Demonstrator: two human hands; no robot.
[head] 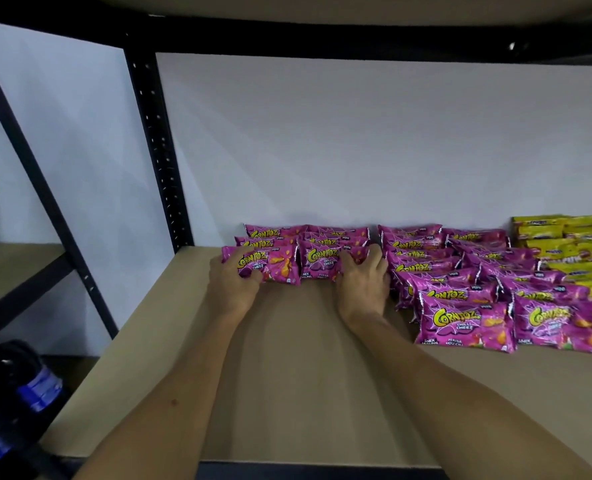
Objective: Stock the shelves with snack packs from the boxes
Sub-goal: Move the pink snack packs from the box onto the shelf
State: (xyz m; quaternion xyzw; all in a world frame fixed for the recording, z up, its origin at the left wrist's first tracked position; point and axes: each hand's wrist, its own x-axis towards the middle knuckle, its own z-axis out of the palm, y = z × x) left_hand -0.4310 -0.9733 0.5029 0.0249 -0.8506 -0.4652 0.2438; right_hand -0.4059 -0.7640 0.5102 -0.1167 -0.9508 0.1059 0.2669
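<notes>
At the lower left of the frame a dark object with blue patches sits low beside the rack, too blurred to name. A black slotted post rises at the upper left, with a diagonal brace crossing to its left in front of a white wall. The tan shelf fills the lower middle of the frame.

Left of centre, the left hand grips the left end of a purple snack pack, fingers curled over its top edge. Touching that pack on its right is a second purple pack, and the right hand grips its right end, fingers curled round it. Both packs stand at the front of a small block of purple packs stacked in rows back to the wall.

Just right of the right hand, rows of purple packs run from the wall toward the shelf's front, overlapping one another; the front ones lean back on those behind. At the far right edge, yellow packs are piled against the wall, touching the purple rows; their print is probably too smeared to read.
</notes>
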